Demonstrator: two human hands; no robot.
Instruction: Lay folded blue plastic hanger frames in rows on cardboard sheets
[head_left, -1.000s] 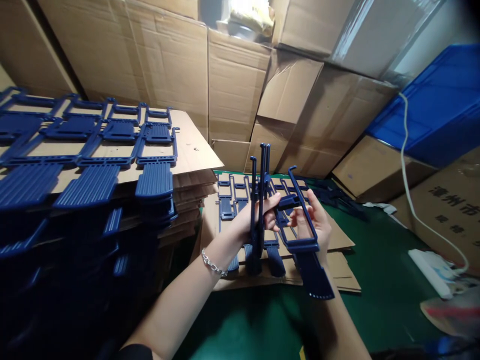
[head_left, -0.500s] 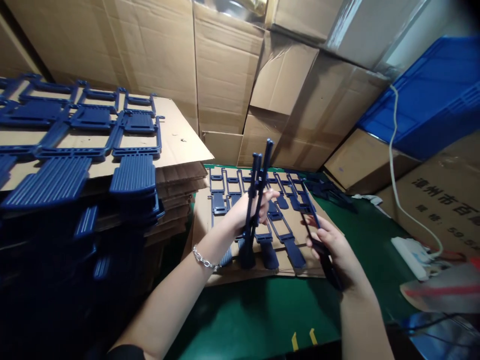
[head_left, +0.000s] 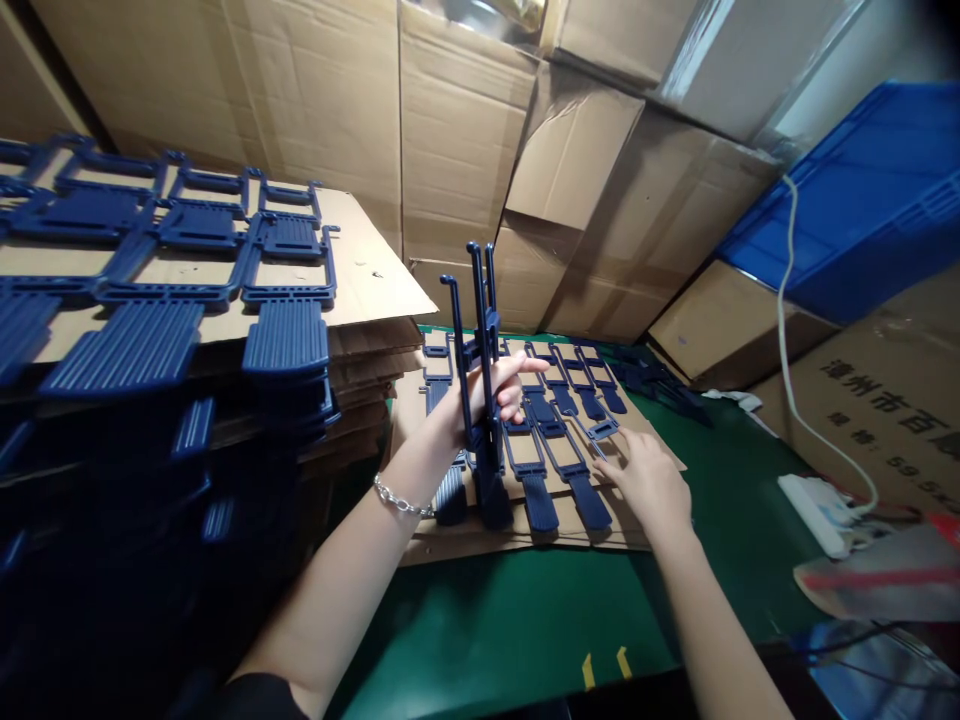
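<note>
Several upright dark blue plastic frames [head_left: 486, 400] are held in my left hand [head_left: 504, 392], above the left part of a cardboard sheet [head_left: 450, 545]. Its index finger points out to the right. My right hand [head_left: 651, 482] grips one blue frame [head_left: 602, 430] by its edge, palm down, at the right side of the sheet. The far end of that frame lies over the sheet. Rows of similar blue frames [head_left: 540, 500] with ribbed flaps lie flat on the cardboard between and beyond my hands.
A tall stack of cardboard layers with blue frames [head_left: 289, 345] rises at the left. More blue parts [head_left: 660, 375] lie at the back right of the green table [head_left: 510, 630]. A white power strip [head_left: 814, 515], a cable and a blue crate [head_left: 862, 190] are at the right.
My right hand has turned palm down, and its frame now extends left over the cardboard. The frames in my left hand have shifted slightly left and fanned apart.
</note>
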